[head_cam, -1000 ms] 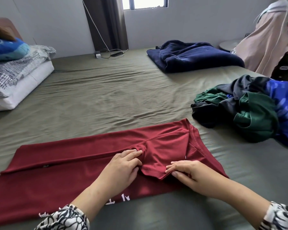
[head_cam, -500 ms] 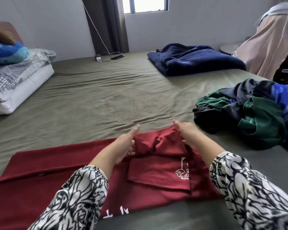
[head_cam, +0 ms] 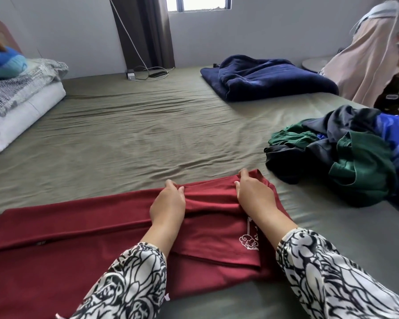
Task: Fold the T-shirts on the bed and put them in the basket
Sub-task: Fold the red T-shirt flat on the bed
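The red T-shirt (head_cam: 83, 238) lies flat on the green bed (head_cam: 129, 134), close to the person, and its left end and near edge run out of the picture. Its right part has been folded over, so a white drawing (head_cam: 249, 242) shows on the flap. The drawing is small, and part of it hides under the right arm, so it is hard to say what it shows. The left hand (head_cam: 167, 203) lies on the far edge of the shirt with its fingers curled over a bunch of cloth. The right hand (head_cam: 253, 192) lies on the far right corner with its fingers bent over the edge too. The fingertips of both hands are tucked out of sight, but both hands look like they are gripping the shirt. Both arms wear black and white patterned sleeves (head_cam: 327, 272). To the right, apart from the red shirt, sits a messy pile of clothes (head_cam: 346, 162) in green, dark and blue; the pile is cut off at the edge, and you cannot tell how many pieces are in it. Farther back lies a dark blue blanket (head_cam: 267, 77). On the far left are a white pillow (head_cam: 21, 111) and some bedding, also cut off. No basket can be seen.
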